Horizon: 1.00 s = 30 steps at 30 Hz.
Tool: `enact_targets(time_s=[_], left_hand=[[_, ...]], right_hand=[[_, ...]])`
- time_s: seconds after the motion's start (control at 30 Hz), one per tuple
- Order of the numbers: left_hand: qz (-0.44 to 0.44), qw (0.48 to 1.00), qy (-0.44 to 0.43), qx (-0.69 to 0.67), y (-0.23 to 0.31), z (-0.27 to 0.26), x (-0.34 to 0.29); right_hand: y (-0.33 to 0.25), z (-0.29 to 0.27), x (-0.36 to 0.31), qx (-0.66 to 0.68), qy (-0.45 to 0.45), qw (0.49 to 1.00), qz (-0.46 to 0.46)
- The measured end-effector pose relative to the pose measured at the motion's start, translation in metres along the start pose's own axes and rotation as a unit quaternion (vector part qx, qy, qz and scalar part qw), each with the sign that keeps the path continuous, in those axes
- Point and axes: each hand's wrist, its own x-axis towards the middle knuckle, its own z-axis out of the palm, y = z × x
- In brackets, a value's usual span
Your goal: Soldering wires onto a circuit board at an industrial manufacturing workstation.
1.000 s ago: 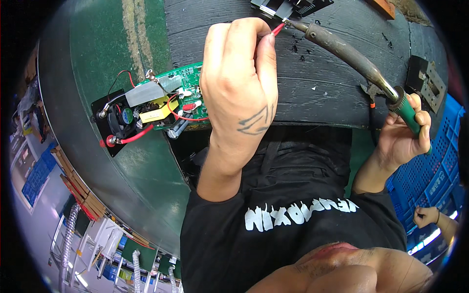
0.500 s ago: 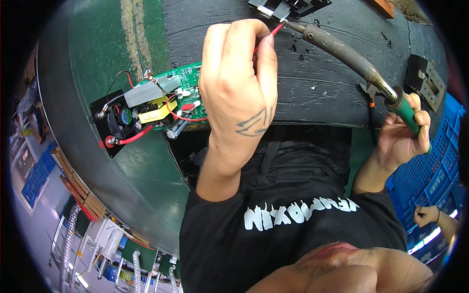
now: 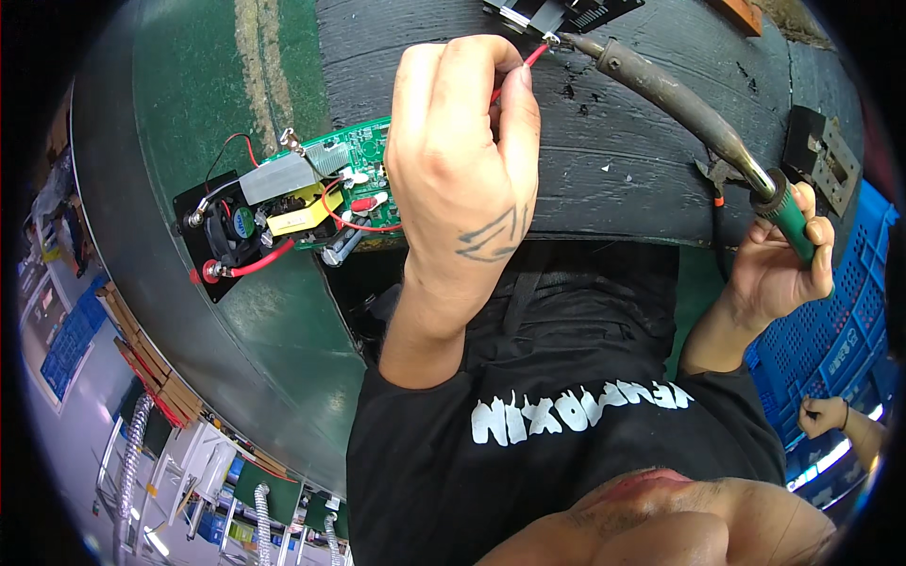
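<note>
Pinching the red wire [image 3: 536,56], my left hand [image 3: 462,141] could burn if my right hand [image 3: 774,272], wrapped round the iron [image 3: 677,102], slips.

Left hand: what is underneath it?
A red wire pokes out between thumb and forefinger of the left hand; a green circuit board runs behind it. The board's covered end cannot be seen.

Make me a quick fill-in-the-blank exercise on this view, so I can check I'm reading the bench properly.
1. The left hand pinches a wire coloured ____.
2. The right hand grips the soldering iron by its ____ handle.
3. The circuit board lies to the ____ of the left hand.
4. The perforated crate at the picture's right side is ____.

Missing words: red; green; left; blue.
</note>
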Motion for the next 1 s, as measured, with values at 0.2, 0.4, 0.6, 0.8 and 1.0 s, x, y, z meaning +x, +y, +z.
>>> enact_targets(time_s=[0.2, 0.4, 0.6, 0.8, 1.0], left_hand=[[0.002, 1.000, -0.002, 0.006, 0.0004, -0.0010, 0.0001], [-0.002, 1.000, -0.002, 0.006, 0.0014, -0.0009, -0.0001], [-0.004, 1.000, -0.001, 0.002, 0.0014, -0.0011, 0.0002], [-0.005, 1.000, -0.001, -0.004, 0.0001, 0.0006, -0.0011], [-0.009, 1.000, -0.004, 0.001, 0.0013, -0.0021, -0.0009]], right_hand=[[-0.0011, -0.0011, -0.0002, 0.008, -0.008, 1.000, 0.009], [-0.0012, -0.0010, -0.0008, 0.006, 0.003, 1.000, 0.009], [-0.0022, -0.0057, -0.0026, 0.021, 0.021, 0.999, 0.015], [-0.0027, -0.0063, -0.0036, 0.023, 0.030, 0.999, 0.019], [-0.0009, -0.0056, -0.0047, 0.019, 0.035, 0.999, 0.011]])
